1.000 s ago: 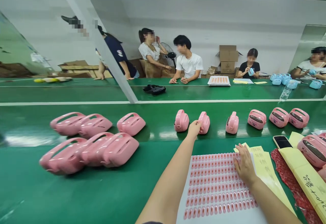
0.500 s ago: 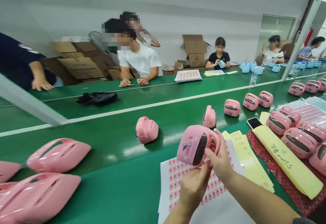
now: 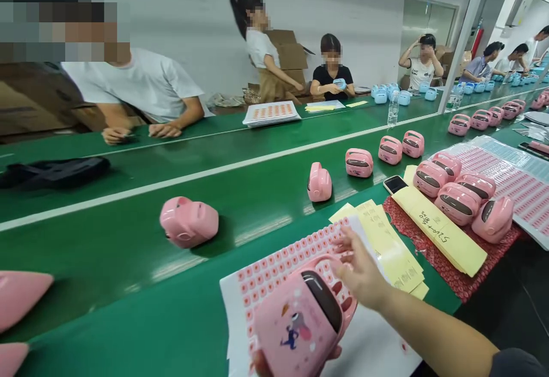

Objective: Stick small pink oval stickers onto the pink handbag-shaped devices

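My left hand (image 3: 261,364) grips a pink handled plastic device (image 3: 300,325) from underneath, low in the middle of the head view. Most of that hand is hidden behind the device. A dark window and a cartoon sticker show on the device's upturned face. Beside the handle, my right hand (image 3: 362,268) is open, its fingers apart over a sheet of small red-and-pink stickers (image 3: 274,265). Whether a fingertip touches the sheet or the handle, I cannot tell. Yellow paper sheets (image 3: 392,245) lie to the right of the stickers.
Several pink devices (image 3: 189,222) stand along the green bench (image 3: 128,314). To the right are a phone (image 3: 394,184), a folded yellow paper (image 3: 441,231) on red bubble wrap (image 3: 465,291), and grouped devices (image 3: 458,202). Co-workers sit across, one (image 3: 146,85) in a white shirt.
The pink device has come lower and nearer, its sticker side turned up. My right hand has let go of its handle and opened over the sticker sheet. The view has swung right.
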The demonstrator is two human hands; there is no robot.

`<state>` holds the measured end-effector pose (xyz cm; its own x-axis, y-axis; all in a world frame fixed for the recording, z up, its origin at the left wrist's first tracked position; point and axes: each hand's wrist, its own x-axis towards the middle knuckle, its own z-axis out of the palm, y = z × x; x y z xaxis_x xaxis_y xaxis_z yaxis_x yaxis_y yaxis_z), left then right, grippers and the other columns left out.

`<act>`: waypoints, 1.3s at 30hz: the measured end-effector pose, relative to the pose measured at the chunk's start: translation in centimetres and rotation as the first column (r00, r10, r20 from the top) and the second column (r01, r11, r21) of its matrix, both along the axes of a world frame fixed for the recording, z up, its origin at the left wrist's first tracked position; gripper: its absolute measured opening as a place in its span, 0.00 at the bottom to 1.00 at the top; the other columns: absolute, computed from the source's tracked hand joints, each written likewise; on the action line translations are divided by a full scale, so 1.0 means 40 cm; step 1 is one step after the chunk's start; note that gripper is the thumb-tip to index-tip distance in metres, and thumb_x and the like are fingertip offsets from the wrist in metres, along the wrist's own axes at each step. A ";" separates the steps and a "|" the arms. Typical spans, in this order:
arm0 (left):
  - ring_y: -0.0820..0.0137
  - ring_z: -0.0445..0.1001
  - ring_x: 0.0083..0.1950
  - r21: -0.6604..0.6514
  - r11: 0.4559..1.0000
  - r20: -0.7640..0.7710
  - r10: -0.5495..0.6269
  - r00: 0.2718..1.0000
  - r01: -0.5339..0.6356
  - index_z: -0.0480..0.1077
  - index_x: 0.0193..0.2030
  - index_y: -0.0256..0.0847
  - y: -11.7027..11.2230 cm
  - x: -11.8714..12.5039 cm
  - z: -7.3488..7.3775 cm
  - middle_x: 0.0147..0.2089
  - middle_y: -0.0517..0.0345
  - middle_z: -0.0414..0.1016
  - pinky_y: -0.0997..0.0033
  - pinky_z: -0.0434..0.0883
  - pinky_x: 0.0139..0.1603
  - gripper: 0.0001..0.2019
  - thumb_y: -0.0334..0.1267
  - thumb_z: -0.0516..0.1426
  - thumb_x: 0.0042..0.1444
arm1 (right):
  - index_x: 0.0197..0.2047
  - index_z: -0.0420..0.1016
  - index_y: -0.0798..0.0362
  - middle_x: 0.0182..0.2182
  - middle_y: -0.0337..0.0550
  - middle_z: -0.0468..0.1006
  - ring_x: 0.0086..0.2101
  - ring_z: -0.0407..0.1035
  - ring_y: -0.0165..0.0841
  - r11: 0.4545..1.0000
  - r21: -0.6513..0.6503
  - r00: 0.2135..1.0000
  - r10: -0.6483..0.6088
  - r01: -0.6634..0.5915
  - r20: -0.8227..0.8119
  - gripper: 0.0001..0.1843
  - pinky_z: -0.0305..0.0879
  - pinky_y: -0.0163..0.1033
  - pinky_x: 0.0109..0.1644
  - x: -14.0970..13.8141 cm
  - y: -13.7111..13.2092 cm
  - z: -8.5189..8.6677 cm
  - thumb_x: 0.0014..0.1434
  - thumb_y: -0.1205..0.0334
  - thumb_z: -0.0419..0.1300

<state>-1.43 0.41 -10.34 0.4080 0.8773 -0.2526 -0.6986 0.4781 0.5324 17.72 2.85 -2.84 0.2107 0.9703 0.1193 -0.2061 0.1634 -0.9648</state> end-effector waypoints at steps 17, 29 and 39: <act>0.59 0.78 0.39 -0.232 0.897 -0.004 0.385 0.923 -0.376 0.67 0.52 0.60 0.044 0.050 0.050 0.41 0.62 0.81 0.53 0.74 0.42 0.20 0.49 0.57 0.50 | 0.20 0.60 0.49 0.26 0.41 0.65 0.29 0.65 0.37 0.956 -0.017 0.708 -0.206 0.294 0.675 0.08 0.66 0.44 0.36 0.197 0.001 -0.183 0.49 0.65 0.53; 0.62 0.78 0.35 -0.251 0.864 -0.081 0.430 0.899 -0.436 0.65 0.55 0.57 0.030 0.087 0.107 0.35 0.61 0.81 0.57 0.72 0.43 0.22 0.44 0.53 0.51 | 0.19 0.65 0.50 0.29 0.46 0.72 0.32 0.70 0.39 0.955 -0.037 0.728 -0.198 0.293 0.657 0.08 0.67 0.45 0.39 0.224 0.023 -0.194 0.48 0.63 0.55; 0.65 0.77 0.32 -0.276 0.817 -0.109 0.497 0.861 -0.507 0.66 0.54 0.58 0.026 0.095 0.142 0.35 0.65 0.81 0.61 0.74 0.38 0.18 0.47 0.50 0.56 | 0.17 0.63 0.50 0.28 0.44 0.72 0.33 0.71 0.39 0.961 -0.066 0.727 -0.158 0.269 0.669 0.08 0.67 0.43 0.40 0.241 0.031 -0.180 0.45 0.66 0.56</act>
